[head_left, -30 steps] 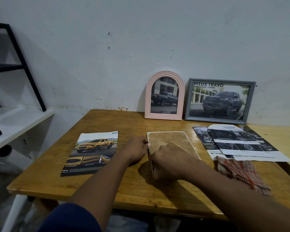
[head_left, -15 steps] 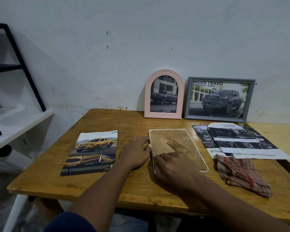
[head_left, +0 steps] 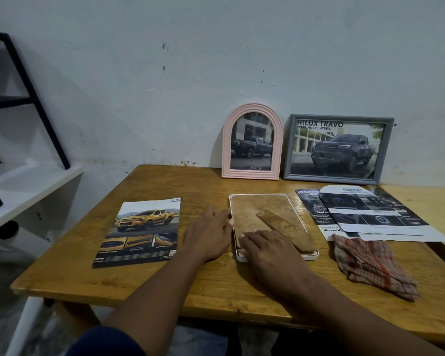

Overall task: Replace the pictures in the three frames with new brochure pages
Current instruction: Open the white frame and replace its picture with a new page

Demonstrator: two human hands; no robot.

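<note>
A white-rimmed frame [head_left: 263, 209] lies face down mid-table, its brown backing and stand leg up. My left hand [head_left: 211, 233] rests against its left edge, fingertips touching the rim. My right hand [head_left: 265, 249] lies flat on the frame's near left corner, fingers on the backing. A pink arched frame [head_left: 252, 146] and a grey rectangular frame [head_left: 338, 149] lean on the wall, each showing a dark pickup. A brochure page with a yellow pickup [head_left: 143, 231] lies to the left. Cut dark brochure pages [head_left: 368, 214] lie to the right.
The wooden table [head_left: 216, 286] stands against a pale wall. A checked red cloth [head_left: 373, 265] lies crumpled near the right front. A white shelf with a black metal frame [head_left: 23, 186] stands to the left of the table.
The white frame went from tilted in my hands to lying flat, face down. My right hand slid toward its near left corner, uncovering the stand leg. My left hand stayed at the left edge.
</note>
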